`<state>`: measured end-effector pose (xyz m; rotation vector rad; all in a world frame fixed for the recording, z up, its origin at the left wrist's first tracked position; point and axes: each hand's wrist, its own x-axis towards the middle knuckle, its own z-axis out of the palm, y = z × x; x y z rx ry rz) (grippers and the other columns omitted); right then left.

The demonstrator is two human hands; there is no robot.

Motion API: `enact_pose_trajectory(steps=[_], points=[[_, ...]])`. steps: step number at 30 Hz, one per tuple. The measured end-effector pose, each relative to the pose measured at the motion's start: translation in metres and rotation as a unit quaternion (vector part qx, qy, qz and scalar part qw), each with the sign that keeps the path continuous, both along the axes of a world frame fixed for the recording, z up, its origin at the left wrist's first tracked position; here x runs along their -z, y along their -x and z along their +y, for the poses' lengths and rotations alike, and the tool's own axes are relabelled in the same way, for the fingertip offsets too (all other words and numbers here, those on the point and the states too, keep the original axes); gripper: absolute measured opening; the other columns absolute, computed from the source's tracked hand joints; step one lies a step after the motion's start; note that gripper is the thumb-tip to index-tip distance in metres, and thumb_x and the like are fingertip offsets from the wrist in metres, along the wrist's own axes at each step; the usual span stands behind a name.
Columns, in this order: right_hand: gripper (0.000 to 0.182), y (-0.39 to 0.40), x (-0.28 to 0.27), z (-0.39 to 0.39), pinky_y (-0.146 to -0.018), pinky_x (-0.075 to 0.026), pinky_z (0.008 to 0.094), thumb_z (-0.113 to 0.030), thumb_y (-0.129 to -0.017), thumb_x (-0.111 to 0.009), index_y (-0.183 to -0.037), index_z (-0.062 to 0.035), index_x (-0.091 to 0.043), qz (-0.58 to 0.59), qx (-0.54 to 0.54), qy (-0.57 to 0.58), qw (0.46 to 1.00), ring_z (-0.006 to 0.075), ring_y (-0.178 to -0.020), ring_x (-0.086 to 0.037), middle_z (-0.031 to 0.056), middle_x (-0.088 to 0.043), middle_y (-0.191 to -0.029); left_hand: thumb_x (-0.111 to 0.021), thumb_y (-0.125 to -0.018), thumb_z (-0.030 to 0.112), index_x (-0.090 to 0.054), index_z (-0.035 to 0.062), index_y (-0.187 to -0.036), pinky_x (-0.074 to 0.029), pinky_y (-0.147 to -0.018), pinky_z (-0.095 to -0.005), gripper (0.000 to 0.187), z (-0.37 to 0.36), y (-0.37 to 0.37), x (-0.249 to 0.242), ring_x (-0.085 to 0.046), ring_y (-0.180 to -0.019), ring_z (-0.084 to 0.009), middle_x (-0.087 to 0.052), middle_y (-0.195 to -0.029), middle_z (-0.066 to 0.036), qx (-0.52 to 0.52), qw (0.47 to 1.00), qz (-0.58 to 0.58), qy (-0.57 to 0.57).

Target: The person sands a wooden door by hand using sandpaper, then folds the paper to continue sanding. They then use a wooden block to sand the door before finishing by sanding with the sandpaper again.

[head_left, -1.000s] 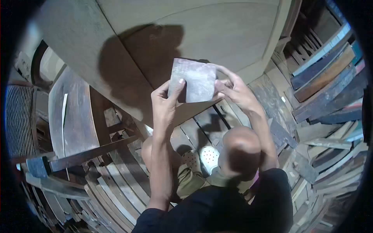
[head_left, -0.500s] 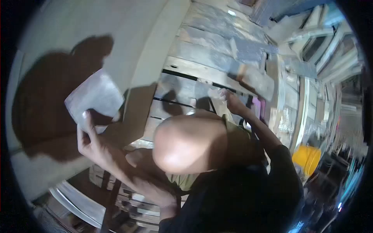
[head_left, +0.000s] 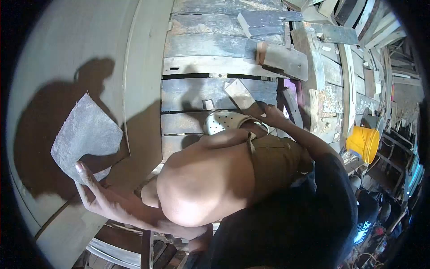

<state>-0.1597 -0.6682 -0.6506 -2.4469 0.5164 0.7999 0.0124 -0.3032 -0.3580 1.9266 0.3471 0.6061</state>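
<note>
My left hand grips a grey, rough sheet like sandpaper, thumb on its face and fingers behind its lower edge. The sheet is upright in front of a pale panel. On the right, my right hand is closed at the dark end of a flat, pale rectangular piece, which lies at a slant over the grey planks. Its fingertips are partly hidden. My bent knee and a white clog with holes lie between the hands.
A small block sits near the clog. Loose wood pieces lie on the planks beyond. At the right stands a yellow bucket, with stacked boards above it and clutter below. A curved pale piece is at the lower left.
The view has shifted and sharpened. My left hand and the grey sheet appear lower and further left. More of the clog and the pale piece by my right hand now shows.
</note>
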Motion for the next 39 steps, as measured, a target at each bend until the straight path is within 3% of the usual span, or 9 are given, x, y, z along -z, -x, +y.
enact_pose_trajectory(steps=[4,5,9,14,21,24,27,34,39], points=[[0.069,0.002,0.037,-0.001,-0.09,-0.053,0.0509,-0.045,-0.083,-0.074,-0.134,-0.0029,-0.054,0.035,0.008,0.033,0.999,0.0421,-0.108,-0.065,0.0266,-0.067,-0.113,-0.072,-0.093,0.029,-0.066,-0.0044,-0.125,-0.038,-0.109,-0.0406,0.047,0.007,0.001,-0.003,-0.056,-0.119,-0.0252,-0.063,-0.128,-0.018,-0.049,0.999,0.017,-0.001],[0.064,0.023,0.072,-0.011,-0.086,-0.053,0.0506,-0.041,-0.081,-0.075,-0.128,0.0,-0.056,-0.093,-0.021,0.05,0.994,0.0422,-0.099,-0.067,0.0261,-0.069,-0.102,-0.072,-0.093,0.029,-0.066,-0.0044,-0.125,-0.038,-0.109,-0.0405,0.047,0.009,0.0,-0.001,-0.056,-0.119,-0.0251,-0.063,-0.128,-0.018,-0.046,0.999,0.02,0.005],[0.061,0.041,0.082,-0.032,-0.079,-0.053,0.05,-0.037,-0.082,-0.074,-0.122,0.0039,-0.054,-0.067,0.147,0.045,0.986,0.0448,-0.087,-0.068,0.0285,-0.068,-0.087,-0.07,-0.094,0.027,-0.065,-0.0042,-0.126,-0.038,-0.11,-0.0402,0.045,0.035,-0.003,0.012,-0.055,-0.121,-0.0248,-0.063,-0.129,-0.018,-0.009,0.999,0.024,0.033],[0.055,0.101,0.067,-0.071,-0.095,-0.041,0.057,-0.04,-0.09,-0.067,-0.12,0.0018,-0.046,-0.098,0.326,0.28,0.898,0.0498,-0.114,-0.049,0.0343,-0.049,-0.122,-0.067,-0.096,0.023,-0.064,-0.0038,-0.127,-0.037,-0.111,-0.0396,0.041,0.038,-0.006,0.009,-0.055,-0.125,-0.0235,-0.064,-0.131,-0.018,-0.007,0.997,0.035,0.062],[0.07,0.167,0.033,-0.088,-0.105,-0.038,0.0516,-0.037,-0.091,-0.063,-0.146,-0.0028,-0.037,0.05,0.181,0.272,0.944,0.0436,-0.128,-0.043,0.0261,-0.05,-0.134,-0.065,-0.097,0.02,-0.068,-0.0019,-0.124,-0.041,-0.108,-0.0387,0.034,0.029,-0.008,0.002,-0.059,-0.118,-0.0225,-0.067,-0.124,-0.015,0.006,0.995,0.03,0.093],[0.069,0.162,0.065,-0.092,-0.103,-0.04,0.0514,-0.033,-0.088,-0.065,-0.144,-0.0016,-0.04,-0.021,0.162,0.236,0.958,0.0433,-0.123,-0.047,0.0266,-0.051,-0.134,-0.068,-0.096,0.02,-0.073,-0.0025,-0.107,-0.05,-0.081,-0.0324,0.025,0.018,-0.009,-0.009,-0.062,-0.09,-0.0164,-0.071,-0.099,-0.01,0.003,0.994,0.048,0.098],[0.069,0.105,0.066,-0.054,-0.104,-0.04,0.0509,-0.031,-0.088,-0.066,-0.144,-0.0009,-0.041,-0.05,0.134,0.137,0.98,0.0424,-0.124,-0.048,0.0268,-0.051,-0.135,-0.069,-0.097,0.022,-0.068,-0.0038,-0.082,-0.04,-0.064,-0.0251,0.03,0.019,-0.008,-0.009,-0.05,-0.07,-0.0073,-0.061,-0.073,0.0,0.042,0.993,0.005,0.113],[0.069,-0.032,-0.082,0.001,-0.105,-0.04,0.0497,-0.028,-0.086,-0.068,-0.144,0.0007,-0.043,-0.152,-0.032,0.027,0.988,0.0403,-0.126,-0.05,0.0273,-0.049,-0.139,-0.074,-0.091,0.022,-0.071,-0.0052,-0.088,-0.037,-0.051,-0.0315,0.028,0.019,-0.013,-0.01,-0.047,-0.056,-0.0076,-0.052,-0.057,-0.005,0.041,0.998,-0.012,0.047],[0.069,-0.051,-0.231,0.021,-0.105,-0.041,0.0488,-0.026,-0.085,-0.069,-0.144,0.0019,-0.044,-0.317,-0.196,0.058,0.926,0.0388,-0.127,-0.051,0.0276,-0.049,-0.142,-0.071,-0.09,0.026,-0.068,-0.0041,-0.082,-0.044,-0.057,-0.0446,0.031,0.021,-0.02,0.023,-0.06,-0.059,-0.0384,-0.063,-0.068,-0.023,0.026,0.998,-0.042,-0.033]])
